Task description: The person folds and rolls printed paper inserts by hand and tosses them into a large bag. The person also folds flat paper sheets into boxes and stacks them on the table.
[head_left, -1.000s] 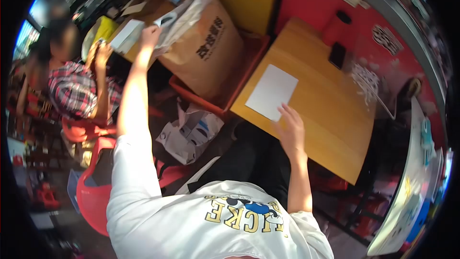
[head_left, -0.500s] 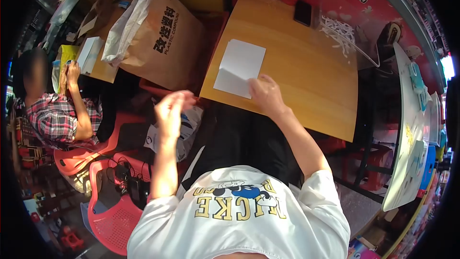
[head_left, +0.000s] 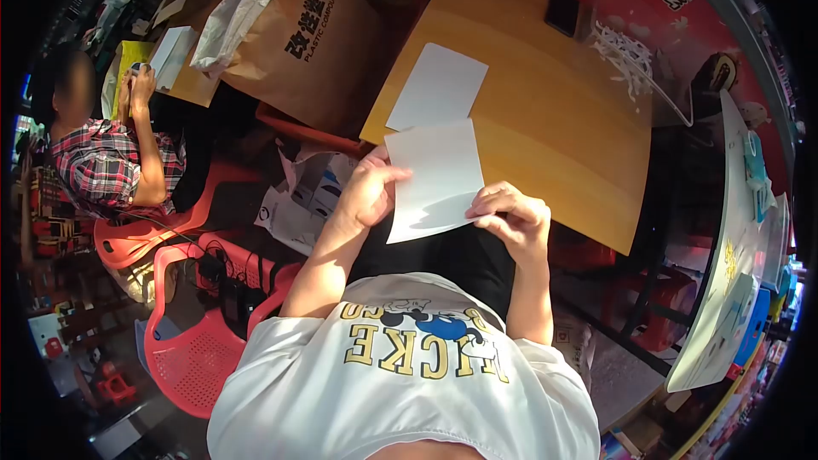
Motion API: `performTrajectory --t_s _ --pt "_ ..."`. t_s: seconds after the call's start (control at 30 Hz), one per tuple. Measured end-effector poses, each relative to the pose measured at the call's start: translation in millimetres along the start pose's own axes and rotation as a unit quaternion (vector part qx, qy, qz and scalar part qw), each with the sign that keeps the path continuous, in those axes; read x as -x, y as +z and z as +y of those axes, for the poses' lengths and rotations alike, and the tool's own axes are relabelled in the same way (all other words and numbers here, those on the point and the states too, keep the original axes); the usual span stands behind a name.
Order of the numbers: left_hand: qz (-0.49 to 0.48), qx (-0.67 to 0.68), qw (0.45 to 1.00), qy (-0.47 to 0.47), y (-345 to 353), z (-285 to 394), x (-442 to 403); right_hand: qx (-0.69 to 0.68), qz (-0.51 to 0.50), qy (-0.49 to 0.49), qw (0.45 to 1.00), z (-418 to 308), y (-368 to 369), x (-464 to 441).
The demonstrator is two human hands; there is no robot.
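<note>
A white sheet of paper point(head_left: 436, 172) is held over my lap at the near edge of the wooden table point(head_left: 545, 145). My left hand point(head_left: 371, 189) grips its left edge, the thumb lying on top and the other fingers mostly behind it. At the lower right corner, my right hand point(head_left: 514, 215) pinches the sheet between thumb and fingers. A shadow crosses the lower part of the held sheet. Just beyond it, more white paper point(head_left: 440, 83) lies on the tabletop, its near end partly covered by the held sheet.
A black phone point(head_left: 561, 12) and a clear bin of white strips point(head_left: 624, 55) sit at the table's far right. A large brown sack point(head_left: 315, 51) stands left. Another person point(head_left: 111, 153) sits at far left, beyond a red chair point(head_left: 192, 332).
One sheet has come off the paper on the table toward my lap. My left hand has taken its left edge, and my right hand has moved nearer with it. The view has shifted slightly.
</note>
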State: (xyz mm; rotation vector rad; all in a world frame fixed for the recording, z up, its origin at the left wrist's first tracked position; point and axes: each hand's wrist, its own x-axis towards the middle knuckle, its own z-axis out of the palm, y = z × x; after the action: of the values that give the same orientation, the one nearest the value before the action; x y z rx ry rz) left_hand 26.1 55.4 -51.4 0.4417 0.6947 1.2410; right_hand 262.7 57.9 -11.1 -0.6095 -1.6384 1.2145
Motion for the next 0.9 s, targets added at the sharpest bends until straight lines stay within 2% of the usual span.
performTrajectory --t_s 0.03,0.1,0.13,0.17,0.2,0.23,0.27,0.3,0.37,0.47,0.5,0.63,0.7,0.73,0.77,0.8,0.83,0.87,0.9 --pt "-0.007 -0.019 1.0 0.021 6.7 -3.5 6.5 -0.1 0.024 0.031 0.994 4.8 -1.2 2.3" --pt "0.027 -0.156 0.986 0.058 17.8 -5.4 17.6 -0.169 0.178 0.157 0.957 9.4 0.8 7.3" --pt "0.03 -0.307 0.944 0.117 35.4 1.9 23.4 -0.214 0.194 0.14 0.947 9.7 2.1 2.9" --pt "-0.011 -0.433 0.881 0.189 42.5 6.9 28.8 -0.209 0.2 0.132 0.948 12.5 2.5 2.3" --pt "-0.051 -0.546 0.795 0.258 46.9 9.7 32.1 -0.207 0.222 0.151 0.941 16.2 4.5 2.3" --pt "-0.053 -0.578 0.757 0.301 51.0 9.6 33.9 -0.204 0.243 0.17 0.933 20.3 6.6 2.8" --pt "-0.051 -0.579 0.756 0.299 52.4 11.9 35.0 -0.207 0.237 0.195 0.929 24.7 7.1 3.8" --pt "-0.094 -0.616 0.707 0.335 52.8 15.4 34.9 -0.209 0.238 0.196 0.928 26.7 6.8 3.5" --pt "-0.178 -0.676 0.595 0.396 45.1 21.8 31.6 -0.24 0.209 0.259 0.912 29.6 5.8 4.2" --pt "-0.228 -0.667 0.593 0.388 49.9 31.3 36.3 -0.223 0.199 0.27 0.915 41.8 5.0 10.2" --pt "-0.22 -0.669 0.583 0.406 48.5 27.7 36.5 -0.251 0.215 0.285 0.9 44.0 6.6 10.8" --pt "-0.216 -0.653 0.603 0.406 38.0 26.2 41.2 -0.286 0.192 0.306 0.888 45.6 9.1 12.0" --pt "-0.176 -0.636 0.65 0.376 35.4 23.1 46.3 -0.263 0.199 0.253 0.91 47.6 10.6 13.4" --pt "-0.105 -0.637 0.659 0.386 37.6 20.3 50.3 -0.264 0.196 0.254 0.91 46.3 12.3 12.3" --pt "-0.035 -0.635 0.664 0.394 40.3 17.4 55.6 -0.206 0.227 0.197 0.931 42.3 14.7 10.6" --pt "0.04 -0.608 0.701 0.37 40.1 16.6 60.7 -0.146 0.257 0.137 0.945 39.9 16.7 9.5" --pt "0.124 -0.437 0.831 0.322 34.6 3.2 64.0 -0.12 0.248 0.1 0.956 40.3 13.6 10.9" --pt "0.138 -0.385 0.889 0.208 26.5 8.9 71.5 -0.098 0.243 0.074 0.962 37.7 13.8 9.9" --pt "0.164 -0.264 0.938 0.152 30.3 10.2 71.9 -0.076 0.238 0.049 0.967 33.5 14.4 8.8"
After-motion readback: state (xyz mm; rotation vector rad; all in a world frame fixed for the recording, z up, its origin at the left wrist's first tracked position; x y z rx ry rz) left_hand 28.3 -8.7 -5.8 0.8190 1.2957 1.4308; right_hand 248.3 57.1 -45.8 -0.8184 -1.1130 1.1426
